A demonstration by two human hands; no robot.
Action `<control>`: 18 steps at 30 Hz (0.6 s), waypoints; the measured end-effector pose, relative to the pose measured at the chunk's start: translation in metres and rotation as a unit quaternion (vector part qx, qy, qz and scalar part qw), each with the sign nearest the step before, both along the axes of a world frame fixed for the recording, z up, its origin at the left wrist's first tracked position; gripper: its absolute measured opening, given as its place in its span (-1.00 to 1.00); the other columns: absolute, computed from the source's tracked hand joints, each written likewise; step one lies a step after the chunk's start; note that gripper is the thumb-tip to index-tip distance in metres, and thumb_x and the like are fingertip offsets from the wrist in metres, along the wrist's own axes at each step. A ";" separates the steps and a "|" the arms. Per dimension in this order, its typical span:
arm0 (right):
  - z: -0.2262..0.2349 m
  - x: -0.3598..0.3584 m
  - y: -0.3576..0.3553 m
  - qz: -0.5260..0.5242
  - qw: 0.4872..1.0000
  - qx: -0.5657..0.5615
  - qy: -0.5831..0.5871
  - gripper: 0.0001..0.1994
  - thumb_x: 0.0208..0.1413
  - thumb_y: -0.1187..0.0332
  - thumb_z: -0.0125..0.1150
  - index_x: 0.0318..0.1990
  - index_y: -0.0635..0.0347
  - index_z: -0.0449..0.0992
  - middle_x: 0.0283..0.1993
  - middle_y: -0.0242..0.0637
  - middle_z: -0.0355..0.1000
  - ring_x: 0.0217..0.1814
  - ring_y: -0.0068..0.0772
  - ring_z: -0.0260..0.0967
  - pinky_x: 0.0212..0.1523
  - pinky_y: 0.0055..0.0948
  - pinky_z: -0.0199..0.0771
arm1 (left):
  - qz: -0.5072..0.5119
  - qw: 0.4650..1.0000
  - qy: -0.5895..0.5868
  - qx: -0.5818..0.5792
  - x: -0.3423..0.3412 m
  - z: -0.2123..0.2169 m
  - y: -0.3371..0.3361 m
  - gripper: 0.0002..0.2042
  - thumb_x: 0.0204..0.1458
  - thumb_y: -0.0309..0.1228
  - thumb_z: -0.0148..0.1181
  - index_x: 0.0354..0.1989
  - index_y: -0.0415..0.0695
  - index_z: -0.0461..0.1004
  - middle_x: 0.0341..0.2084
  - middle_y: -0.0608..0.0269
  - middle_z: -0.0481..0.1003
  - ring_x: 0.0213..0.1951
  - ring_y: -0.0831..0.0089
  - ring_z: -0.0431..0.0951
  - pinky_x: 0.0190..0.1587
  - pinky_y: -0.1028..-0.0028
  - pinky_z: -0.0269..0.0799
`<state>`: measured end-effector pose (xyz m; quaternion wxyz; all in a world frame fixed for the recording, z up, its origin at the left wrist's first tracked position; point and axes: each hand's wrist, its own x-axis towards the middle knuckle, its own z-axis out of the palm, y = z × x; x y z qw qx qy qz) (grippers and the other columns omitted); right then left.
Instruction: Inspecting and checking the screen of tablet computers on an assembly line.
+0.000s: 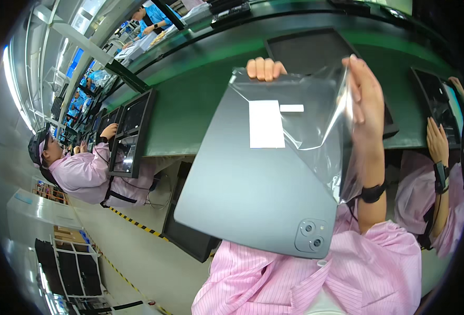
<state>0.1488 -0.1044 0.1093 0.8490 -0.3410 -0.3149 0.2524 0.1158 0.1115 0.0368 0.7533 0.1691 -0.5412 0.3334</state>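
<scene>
I hold a large grey tablet (253, 184) back side up, tilted above my lap, its camera block at the lower right corner. My left hand (265, 68) grips the tablet's top edge, only the fingertips showing over it. My right hand (367, 100) pinches a clear plastic film (316, 115) at the tablet's upper right, with the film partly lifted off the back. A white rectangular label (266, 124) and a smaller white strip sit on the tablet's back under the film.
A green workbench (190, 100) curves ahead, with a dark tray (305, 50) beyond the tablet. A person in pink (85, 173) works at screens on the left; another person's hand (437, 142) rests by a dark tray on the right. Racks stand at lower left.
</scene>
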 end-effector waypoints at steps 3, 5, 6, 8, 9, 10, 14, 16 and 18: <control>0.014 -0.003 -0.005 -0.021 1.000 -0.011 -0.011 -0.76 0.29 0.27 0.02 -0.21 0.31 0.46 -0.70 -0.57 0.09 -0.88 -0.81 -0.15 -0.86 -0.70 -0.13 | 0.072 0.989 -0.097 0.087 0.003 0.033 0.005 -0.92 0.18 -0.38 0.04 -0.24 -0.08 0.43 -0.42 0.33 0.41 -0.29 0.48 0.43 -0.14 0.49 0.30; 0.016 -0.002 -0.007 -0.022 1.000 -0.016 0.000 -0.76 0.29 0.28 0.02 -0.21 0.32 0.46 -0.71 -0.57 0.09 -0.88 -0.80 -0.16 -0.86 -0.70 -0.14 | 0.076 0.979 -0.143 0.124 0.001 0.051 0.009 -0.93 0.19 -0.39 0.05 -0.26 -0.06 0.44 -0.41 0.32 0.43 -0.28 0.47 0.46 -0.16 0.51 0.32; 0.016 -0.001 -0.007 -0.008 1.000 0.005 0.000 -0.76 0.29 0.28 0.02 -0.21 0.32 0.47 -0.71 -0.56 0.09 -0.89 -0.80 -0.16 -0.86 -0.70 -0.16 | 0.086 0.976 -0.149 0.131 0.000 0.059 0.011 -0.93 0.19 -0.39 0.05 -0.26 -0.06 0.44 -0.41 0.32 0.43 -0.29 0.47 0.47 -0.16 0.51 0.33; 0.012 0.002 -0.008 -0.019 0.999 0.006 -0.026 -0.77 0.28 0.30 0.05 -0.21 0.33 0.47 -0.72 -0.56 0.08 -0.90 -0.79 -0.17 -0.87 -0.70 -0.17 | 0.073 0.979 -0.165 0.099 -0.005 0.064 0.011 -0.82 0.24 -0.32 -0.04 -0.35 -0.14 0.36 -0.48 0.23 0.39 -0.41 0.36 0.45 -0.24 0.41 0.34; 0.010 0.003 -0.009 -0.031 0.999 -0.008 -0.038 -0.77 0.28 0.30 0.05 -0.20 0.33 0.47 -0.72 -0.56 0.08 -0.90 -0.79 -0.17 -0.87 -0.70 -0.17 | 0.073 0.977 -0.167 0.109 -0.008 0.067 0.014 -0.80 0.25 -0.32 -0.08 -0.35 -0.14 0.36 -0.48 0.21 0.40 -0.41 0.34 0.46 -0.24 0.39 0.34; 0.010 0.005 -0.010 -0.028 0.998 0.003 -0.050 -0.77 0.28 0.31 0.05 -0.18 0.33 0.48 -0.72 -0.55 0.09 -0.90 -0.79 -0.18 -0.87 -0.70 -0.17 | 0.071 0.977 -0.163 0.117 -0.011 0.067 0.015 -0.79 0.27 -0.32 -0.12 -0.35 -0.15 0.36 -0.48 0.20 0.41 -0.42 0.31 0.46 -0.25 0.38 0.34; 0.023 -0.004 -0.020 -0.077 0.993 -0.026 -0.090 -0.77 0.29 0.32 0.04 -0.14 0.36 0.47 -0.73 -0.55 0.09 -0.89 -0.80 -0.17 -0.86 -0.71 -0.17 | 0.130 0.974 -0.118 0.144 -0.037 0.069 0.026 -0.65 0.31 -0.32 -0.34 -0.41 -0.14 0.38 -0.50 0.16 0.42 -0.45 0.25 0.46 -0.28 0.34 0.36; 0.036 -0.017 -0.035 -0.136 0.977 -0.010 -0.162 -0.77 0.29 0.35 0.02 -0.11 0.38 0.46 -0.73 -0.54 0.09 -0.88 -0.82 -0.15 -0.85 -0.73 -0.16 | 0.180 0.962 -0.012 0.204 -0.056 0.074 0.034 -0.53 0.30 -0.35 -0.54 -0.49 -0.14 0.38 -0.55 0.12 0.42 -0.50 0.22 0.45 -0.32 0.30 0.38; 0.038 -0.037 -0.049 -0.290 0.922 0.006 -0.255 -0.83 0.27 0.38 0.03 -0.17 0.33 0.45 -0.58 -0.42 0.26 -0.83 -0.76 -0.04 -0.83 -0.69 -0.08 | 0.258 0.951 0.033 0.168 -0.071 0.076 0.038 -0.46 0.28 -0.37 -0.62 -0.60 -0.14 0.36 -0.66 0.11 0.39 -0.61 0.20 0.40 -0.46 0.29 0.41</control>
